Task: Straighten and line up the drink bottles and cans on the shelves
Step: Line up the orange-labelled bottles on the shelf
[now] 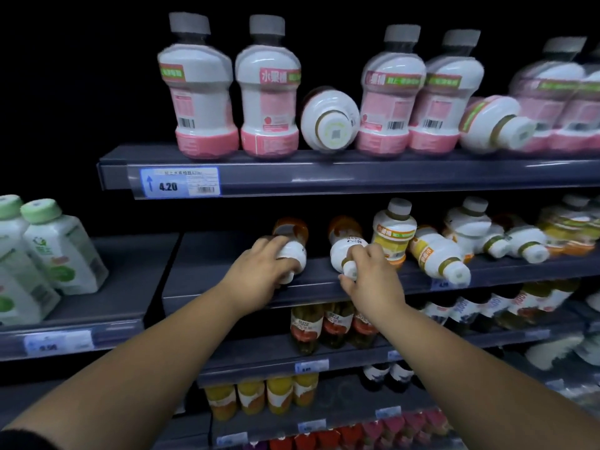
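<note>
Two fallen bottles, one shelf [227, 289]: left hand [259, 271] grips left bottle [294, 251], right hand [370, 276] seemingly pinches right bottle [342, 250] by its cap.

Single view: head cam, wide-angle, faces fwd + down, close in. Top shelf [324, 177] abt eye lvl; lower shelves [350, 357] seen from above. Forearms [168, 332] enter from bottom edge; left hand [259, 271], right hand [370, 277] near frame ctr at middle shelf [207, 274].

Blue-edged price tag [180, 182] reading 4.20; blurred price label [58, 342] lower left.
</note>
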The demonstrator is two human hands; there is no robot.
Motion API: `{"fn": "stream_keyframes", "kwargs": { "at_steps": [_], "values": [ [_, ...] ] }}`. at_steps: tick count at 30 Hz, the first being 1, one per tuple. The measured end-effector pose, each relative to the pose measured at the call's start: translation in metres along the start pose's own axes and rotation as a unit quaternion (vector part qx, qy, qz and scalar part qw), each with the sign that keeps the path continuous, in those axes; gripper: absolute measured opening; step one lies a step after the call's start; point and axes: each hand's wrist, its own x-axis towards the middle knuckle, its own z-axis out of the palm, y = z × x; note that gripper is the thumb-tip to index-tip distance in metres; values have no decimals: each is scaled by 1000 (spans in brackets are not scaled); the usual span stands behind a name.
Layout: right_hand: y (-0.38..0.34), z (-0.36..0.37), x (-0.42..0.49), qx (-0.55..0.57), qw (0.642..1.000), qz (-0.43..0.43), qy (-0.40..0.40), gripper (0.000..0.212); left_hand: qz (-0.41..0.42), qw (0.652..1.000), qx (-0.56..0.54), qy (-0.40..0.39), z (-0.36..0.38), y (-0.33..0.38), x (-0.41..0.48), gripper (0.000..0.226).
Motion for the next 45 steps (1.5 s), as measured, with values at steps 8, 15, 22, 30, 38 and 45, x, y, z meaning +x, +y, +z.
{"fn": "stream_keyframes", "kwargs": {
  "at_steps": [8,15,22,30,38,45],
  "values": [
    [-49,-8,15,149,988,-28,29,40,-103,964,-243,6,-42,-39,-25,40],
    [-102,-15,51,308,950,34,47,41,-224,904,-356,76,-86,-82,-37,34],
    [-127,-2,66,351,934,1,-66,42,-274,877,-390,52,-79,-89,-32,51],
    [-110,3,62,372,915,-31,-156,79,-240,897,-370,32,-71,-85,-35,85],
    [-111,6,66,325,938,-32,-117,81,-251,899,-348,84,-72,-85,-31,69],
    [-114,2,66,358,924,1,-136,60,-257,855,-450,23,-68,-98,-35,67]
  ]
}}
